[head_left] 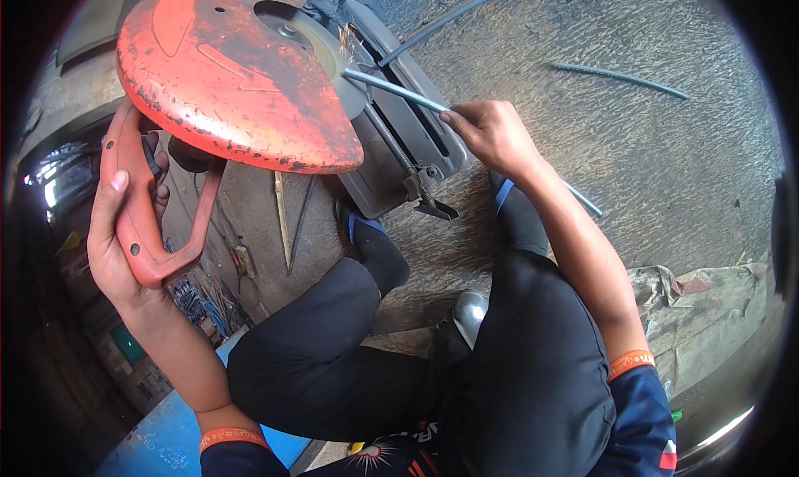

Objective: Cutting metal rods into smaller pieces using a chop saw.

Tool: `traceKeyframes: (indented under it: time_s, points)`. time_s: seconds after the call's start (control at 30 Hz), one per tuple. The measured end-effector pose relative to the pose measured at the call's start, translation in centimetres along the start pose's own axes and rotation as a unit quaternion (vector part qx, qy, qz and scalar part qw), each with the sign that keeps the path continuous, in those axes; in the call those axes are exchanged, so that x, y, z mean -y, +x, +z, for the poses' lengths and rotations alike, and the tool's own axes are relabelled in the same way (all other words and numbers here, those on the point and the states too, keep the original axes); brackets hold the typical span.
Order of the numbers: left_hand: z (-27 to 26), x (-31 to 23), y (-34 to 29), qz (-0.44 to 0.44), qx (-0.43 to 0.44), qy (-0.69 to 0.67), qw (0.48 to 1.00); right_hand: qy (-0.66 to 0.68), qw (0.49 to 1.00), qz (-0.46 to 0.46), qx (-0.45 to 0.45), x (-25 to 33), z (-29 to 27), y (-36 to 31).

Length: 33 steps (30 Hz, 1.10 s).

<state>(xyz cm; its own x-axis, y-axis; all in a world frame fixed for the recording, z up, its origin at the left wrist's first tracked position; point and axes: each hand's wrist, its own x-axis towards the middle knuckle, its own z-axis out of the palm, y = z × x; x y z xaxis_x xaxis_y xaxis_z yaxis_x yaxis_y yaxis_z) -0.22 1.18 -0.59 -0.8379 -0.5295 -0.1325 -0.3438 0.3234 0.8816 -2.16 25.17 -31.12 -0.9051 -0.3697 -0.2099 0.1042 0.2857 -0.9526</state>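
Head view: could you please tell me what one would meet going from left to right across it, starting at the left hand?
Left hand, red disc guard, grey machine base, right hand, loose rod.

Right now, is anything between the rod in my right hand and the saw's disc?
Nothing visible: the rod runs from your right hand to the disc, with sparks beside its tip. The red guard leaves the disc exposed there.
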Motion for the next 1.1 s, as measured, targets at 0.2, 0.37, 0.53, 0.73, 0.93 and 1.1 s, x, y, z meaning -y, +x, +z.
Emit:
traceKeyframes:
  time_s: [0.2,0.37,0.53,0.73,0.93,1.1]
  points:
    - [0.3,0.0,-0.2,0.009,-0.038,0.000,0.999,-0.039,0.999,-0.006,0.002,0.2,-0.2,-0.1]
    - [-0.1,0.1,-0.2,-0.005,-0.028,-0.012,1.000,-0.065,0.997,-0.031,-0.008,-0.1,-0.1,-0.2]
    - [-1.3,-0.2,0.7,-0.004,0.031,0.031,0.999,-0.078,0.994,-0.067,-0.030,0.1,-0.4,0.0]
    - [-1.2,0.0,0.2,0.000,0.027,0.060,0.998,-0.016,0.997,0.055,0.054,0.6,-1.1,0.7]
    - [-0.2,-0.1,0.0,0.003,0.017,0.033,0.999,0.003,0.997,0.042,0.061,0.4,-0.6,0.8]
    - [-0.3,0.0,0.0,-0.006,-0.024,0.001,1.000,-0.023,0.998,0.020,0.058,0.6,-0.4,0.7]
